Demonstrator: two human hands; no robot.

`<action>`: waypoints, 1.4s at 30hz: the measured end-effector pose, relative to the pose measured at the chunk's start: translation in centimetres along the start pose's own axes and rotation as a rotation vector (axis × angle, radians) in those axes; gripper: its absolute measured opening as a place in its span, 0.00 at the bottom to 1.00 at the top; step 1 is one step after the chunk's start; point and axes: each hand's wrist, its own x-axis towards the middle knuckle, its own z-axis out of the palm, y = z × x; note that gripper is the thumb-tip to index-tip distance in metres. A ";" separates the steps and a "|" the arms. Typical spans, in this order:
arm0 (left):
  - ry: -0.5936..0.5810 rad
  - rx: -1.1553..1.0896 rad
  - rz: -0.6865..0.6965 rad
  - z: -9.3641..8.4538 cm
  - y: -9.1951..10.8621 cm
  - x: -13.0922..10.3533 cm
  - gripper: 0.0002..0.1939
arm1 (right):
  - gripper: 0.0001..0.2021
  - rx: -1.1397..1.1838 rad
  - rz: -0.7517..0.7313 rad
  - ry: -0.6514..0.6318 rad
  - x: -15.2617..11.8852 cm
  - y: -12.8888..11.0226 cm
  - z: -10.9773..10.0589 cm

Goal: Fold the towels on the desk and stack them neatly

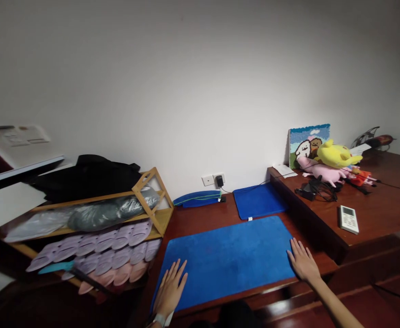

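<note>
A blue mat (pixel 230 257) is spread over the reddish-brown wooden surface in front of me. My left hand (pixel 170 288) lies flat on its left end, fingers apart and pointing away from me; a watch or band circles the wrist. At the mat's right end my right hand (pixel 303 260) rests flat, its fingertips by the mat's edge and its palm over the wood. Neither hand grips anything. Behind the mat lies a smaller dark blue mat (pixel 259 200) with a white tag, and left of it a folded blue cloth (pixel 198 198) with green edging.
A raised wooden top at right holds a white remote (pixel 348 219), a black adapter (pixel 309 190) with cable, plush toys (pixel 336 155) and a dog picture (pixel 300 141). At left, a wooden rack (pixel 155 200) carries purple and pink slippers (pixel 118 239). A plug (pixel 219 181) sits in the wall socket.
</note>
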 end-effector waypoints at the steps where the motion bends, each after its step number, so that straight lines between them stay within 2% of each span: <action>1: 0.001 0.004 -0.002 0.0 0.0 0.0 0.28 | 0.38 0.002 0.011 0.009 0.0 -0.2 0.1; 4: 0.019 0.015 0.004 0.4 -0.1 -0.1 0.28 | 0.37 -0.007 0.015 0.055 0.2 -1.6 -0.1; 7: 0.055 0.019 0.012 0.9 -0.4 -0.2 0.29 | 0.36 0.062 -0.098 0.139 0.5 -5.7 -1.1; 9: 0.072 0.017 0.009 1.0 -0.4 -0.2 0.28 | 0.34 0.159 -0.217 0.138 0.8 -10.4 -2.1; 12: 0.089 0.003 -0.005 0.9 -0.3 -0.4 0.28 | 0.33 0.263 -0.403 0.055 1.0 -19.4 -3.2; 14: 0.098 -0.010 -0.019 0.8 -0.2 -0.6 0.28 | 0.32 0.305 -0.513 -0.008 1.0 -25.4 -3.2; 16: 0.096 -0.021 -0.023 0.8 -0.2 -0.6 0.28 | 0.33 0.339 -0.604 -0.067 0.8 -30.3 -2.4; 18: 0.083 -0.027 -0.022 0.8 -0.3 -0.7 0.28 | 0.33 0.354 -0.648 -0.115 0.9 -33.4 -1.3; 20: 0.066 -0.029 -0.025 0.9 -0.5 -0.6 0.28 | 0.34 0.345 -0.642 -0.137 1.5 -34.3 -0.4; 22: 0.055 -0.031 -0.031 1.0 -0.6 -0.5 0.29 | 0.35 0.318 -0.593 -0.132 2.7 -32.9 0.0; 24: 0.047 -0.032 -0.032 1.0 -0.6 -0.4 0.29 | 0.35 0.272 -0.502 -0.123 4.4 -29.6 -0.3; 28: 0.055 -0.022 -0.030 1.1 -0.6 -0.4 0.29 | 0.35 0.156 -0.259 -0.113 8.3 -19.6 -1.6; 31: 0.065 -0.005 -0.031 1.3 -0.8 -0.3 0.29 | 0.35 0.086 -0.115 -0.092 10.8 -12.2 -1.8; 34: 0.067 0.013 -0.028 1.5 -1.0 -0.3 0.28 | 0.36 0.045 -0.025 -0.047 12.5 -7.2 -1.0; 37: 0.077 0.013 -0.016 1.7 -1.3 -0.2 0.28 | 0.37 0.048 -0.007 -0.015 13.3 -5.3 -0.2; 42: 0.085 0.001 -0.006 1.9 -1.6 -0.1 0.28 | 0.37 0.083 -0.001 -0.033 13.4 -5.6 0.1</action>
